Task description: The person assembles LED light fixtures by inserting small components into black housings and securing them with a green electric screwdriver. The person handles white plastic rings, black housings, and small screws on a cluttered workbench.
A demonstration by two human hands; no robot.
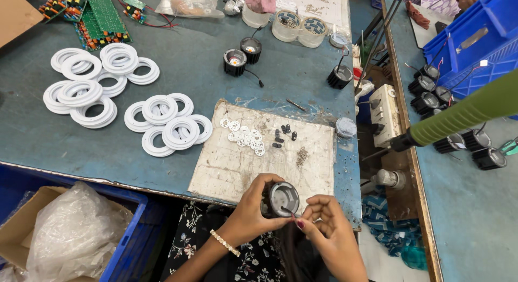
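At bottom centre of the frame, left hand (252,206) wrapped around a black round lamp housing (281,199), right hand (324,223) just beside it with fingertips pinched on its thin wires, both at the near edge of a worn whitish board (226,163) strewn with small white rings (244,135) and black bits. Beneath, a scuffed blue-grey worktable (194,71) with stacked white plastic rings (116,98) at left, green circuit boards (89,12) upper left, more black housings (243,55) top centre. At right, a second blue bench (475,217) with a blue crate (475,39), a green-handled tool (464,114) overhanging; lower left, a blue bin (129,233) with a cardboard box and plastic bag.

worn blue-grey workbench (205,77) w/ 2nd bench (469,206) at right.
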